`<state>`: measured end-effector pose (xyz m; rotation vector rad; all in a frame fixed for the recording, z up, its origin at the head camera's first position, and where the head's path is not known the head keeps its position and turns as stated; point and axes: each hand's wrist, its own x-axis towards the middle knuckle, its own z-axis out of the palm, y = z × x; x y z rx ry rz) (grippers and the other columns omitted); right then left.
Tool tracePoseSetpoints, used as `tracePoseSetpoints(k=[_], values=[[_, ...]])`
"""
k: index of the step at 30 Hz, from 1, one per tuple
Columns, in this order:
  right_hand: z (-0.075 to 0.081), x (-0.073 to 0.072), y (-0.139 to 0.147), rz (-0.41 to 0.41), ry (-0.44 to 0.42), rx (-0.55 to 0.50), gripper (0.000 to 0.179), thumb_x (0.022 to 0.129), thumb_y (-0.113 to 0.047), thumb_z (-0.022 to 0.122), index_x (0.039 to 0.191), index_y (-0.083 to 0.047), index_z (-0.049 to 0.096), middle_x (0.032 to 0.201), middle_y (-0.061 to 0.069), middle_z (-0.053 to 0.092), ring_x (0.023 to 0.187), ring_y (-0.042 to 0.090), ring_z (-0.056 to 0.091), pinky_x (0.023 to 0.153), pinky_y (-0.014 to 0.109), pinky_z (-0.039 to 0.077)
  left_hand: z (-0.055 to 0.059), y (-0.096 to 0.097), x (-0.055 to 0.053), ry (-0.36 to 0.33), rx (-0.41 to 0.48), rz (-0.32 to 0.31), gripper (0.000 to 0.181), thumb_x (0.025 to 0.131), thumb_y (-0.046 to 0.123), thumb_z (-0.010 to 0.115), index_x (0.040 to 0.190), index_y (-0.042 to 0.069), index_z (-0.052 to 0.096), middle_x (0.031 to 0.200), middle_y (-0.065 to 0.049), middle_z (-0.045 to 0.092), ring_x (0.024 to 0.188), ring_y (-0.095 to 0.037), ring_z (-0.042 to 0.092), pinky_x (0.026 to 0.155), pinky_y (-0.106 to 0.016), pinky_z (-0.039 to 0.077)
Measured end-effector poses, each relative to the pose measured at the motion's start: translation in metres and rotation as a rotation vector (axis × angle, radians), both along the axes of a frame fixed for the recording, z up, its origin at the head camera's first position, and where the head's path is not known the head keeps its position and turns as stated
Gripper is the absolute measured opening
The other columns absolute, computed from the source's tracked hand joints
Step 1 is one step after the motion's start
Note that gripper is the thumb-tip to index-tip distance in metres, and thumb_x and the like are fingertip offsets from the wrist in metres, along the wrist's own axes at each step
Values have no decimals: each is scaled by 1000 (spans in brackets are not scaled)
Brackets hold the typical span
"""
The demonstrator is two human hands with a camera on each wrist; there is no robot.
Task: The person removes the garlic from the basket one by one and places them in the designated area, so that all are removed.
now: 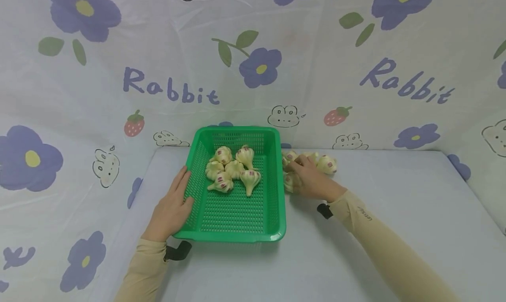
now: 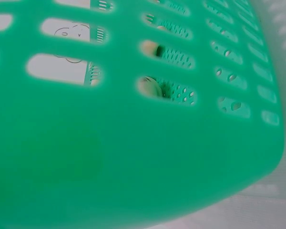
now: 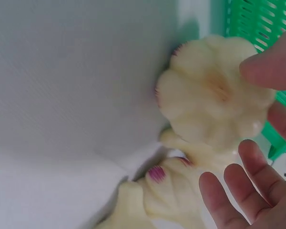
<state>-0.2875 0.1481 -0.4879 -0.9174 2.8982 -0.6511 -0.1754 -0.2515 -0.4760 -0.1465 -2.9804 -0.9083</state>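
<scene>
Green perforated basket, one, on a white counter; its side wall fills the left wrist view. Garlic bulbs, six, inside, grouped toward its far half. Further bulbs, on the counter just right of the basket, partly hidden. Left hand: lies at the basket's left rim, fingers extended. Right hand: over the outside group; thumb and index finger at the nearest bulb, other fingers spread apart; whether they pinch it, cannot tell. Backing: printed cloth, purple flowers, "Rabbit" lettering.
</scene>
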Motion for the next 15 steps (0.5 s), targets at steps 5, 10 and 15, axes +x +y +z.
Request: tracePoseSetpoints(k=[5,10,15], values=[[11,1,2,-18,41,9,52,80,-11,80,130,-4,66,128,24,56,119,42,50,97,58,52,-2,0,0,7,-2,-5,71,103,14,43,168,10,16,177,-4,9,153,-41,35,109,-67,44],[23,2,6,-1,77,-13,47,81,-9,79,125,-2,65,126,24,54,117,40,48,95,55,50,-3,0,0,10,-6,-3,71,103,14,42,168,11,16,177,-3,9,153,-41,36,108,-67,44],[37,7,6,5,105,-14,48,79,-6,80,125,-3,63,130,23,53,113,36,46,88,50,51,-4,-1,0,15,-12,-1,71,103,15,43,169,11,16,177,-3,9,151,-41,39,106,-67,46]])
